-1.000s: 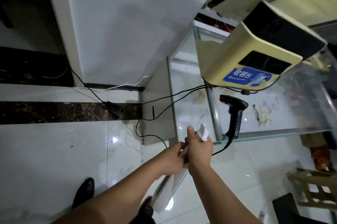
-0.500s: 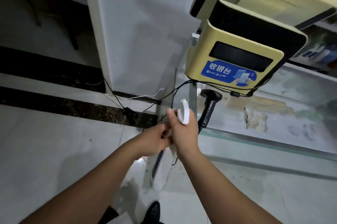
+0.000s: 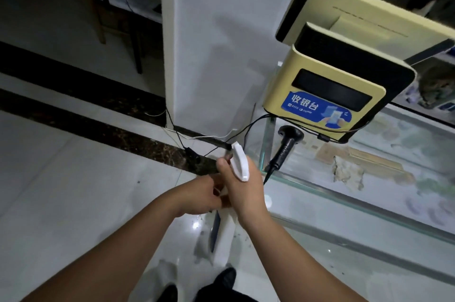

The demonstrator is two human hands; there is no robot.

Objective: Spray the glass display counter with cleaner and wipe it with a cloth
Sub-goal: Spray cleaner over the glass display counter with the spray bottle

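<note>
Head view: The right hand (image 3: 243, 191) is wrapped round the neck of the white spray bottle (image 3: 240, 164), its head pointing up and away. The left hand (image 3: 199, 197), fingers curled, holds the same bottle just below; the bottle body hangs down over the tiled floor (image 3: 73, 203). Both hands are just off the near corner of the glass worktop (image 3: 357, 203). On that corner rest a black barcode scanner (image 3: 285, 149) and a yellow payment terminal (image 3: 327, 95).
</note>
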